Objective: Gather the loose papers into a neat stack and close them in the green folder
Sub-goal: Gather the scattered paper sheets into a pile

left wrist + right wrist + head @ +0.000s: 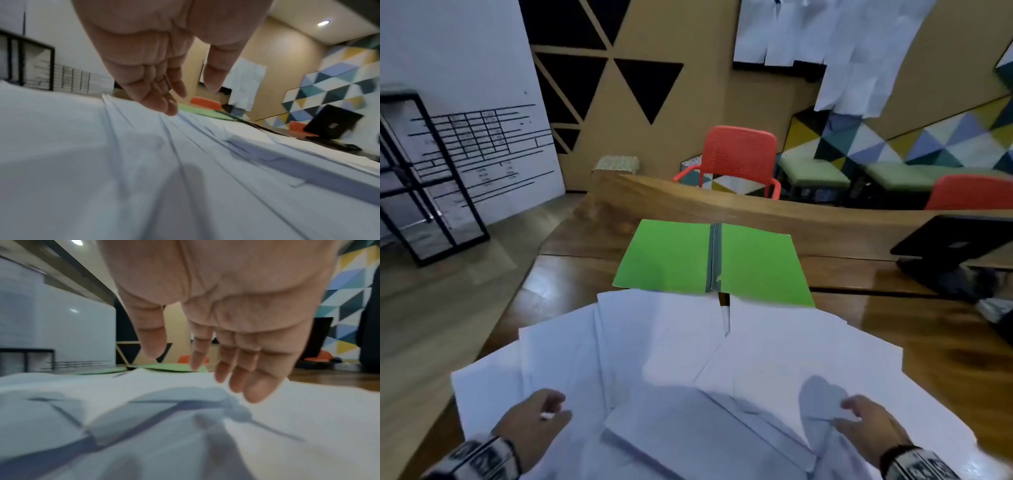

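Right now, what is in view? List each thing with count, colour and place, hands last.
loose papers: many, white, fanned over the near table, far edges overlapping the folder
green folder: one, lying open beyond the papers
table: one, brown wood
laptop: one, black, far right on the table
chairs: two, red-orange, behind the table
wall sheets: several, white, upper right
left hand: over the papers, near left, fingers loosely curled, holding nothing
right hand: over the papers, near right, fingers relaxed
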`<action>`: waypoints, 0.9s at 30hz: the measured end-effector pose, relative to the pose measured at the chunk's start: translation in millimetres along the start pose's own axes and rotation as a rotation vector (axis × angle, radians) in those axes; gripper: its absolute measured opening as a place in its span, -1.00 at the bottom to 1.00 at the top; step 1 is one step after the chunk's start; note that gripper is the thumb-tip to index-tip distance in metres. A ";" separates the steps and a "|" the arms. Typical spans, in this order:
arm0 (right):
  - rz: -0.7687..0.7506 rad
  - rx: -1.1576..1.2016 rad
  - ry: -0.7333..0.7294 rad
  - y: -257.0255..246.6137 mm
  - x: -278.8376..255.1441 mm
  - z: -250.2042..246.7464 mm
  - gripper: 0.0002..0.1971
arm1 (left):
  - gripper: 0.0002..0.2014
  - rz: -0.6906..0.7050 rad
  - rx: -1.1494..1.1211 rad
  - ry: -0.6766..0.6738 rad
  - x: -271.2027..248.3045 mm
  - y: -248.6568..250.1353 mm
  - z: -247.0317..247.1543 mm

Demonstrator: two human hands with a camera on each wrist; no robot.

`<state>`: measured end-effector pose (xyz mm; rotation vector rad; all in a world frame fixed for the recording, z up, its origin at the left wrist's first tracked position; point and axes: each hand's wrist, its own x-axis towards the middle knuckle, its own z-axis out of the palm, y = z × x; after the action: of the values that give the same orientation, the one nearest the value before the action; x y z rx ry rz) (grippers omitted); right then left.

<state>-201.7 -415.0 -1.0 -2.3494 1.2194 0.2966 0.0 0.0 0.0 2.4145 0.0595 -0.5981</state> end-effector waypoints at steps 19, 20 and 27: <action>0.205 0.152 -0.204 -17.2 6.3 29.6 -0.81 | -0.40 -0.085 0.113 -0.232 49.6 44.3 61.5; 0.195 0.152 -0.232 -7.5 3.9 30.8 -0.75 | -0.43 -0.068 0.114 -0.227 44.8 40.8 55.5; 0.177 0.175 -0.181 -4.3 -4.7 25.8 -0.84 | -0.61 -0.146 0.107 -0.299 42.0 9.9 36.4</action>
<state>-200.3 -396.6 -20.1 -2.0240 1.3097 0.4326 24.8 -34.1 -37.6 2.4087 0.0791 -1.0470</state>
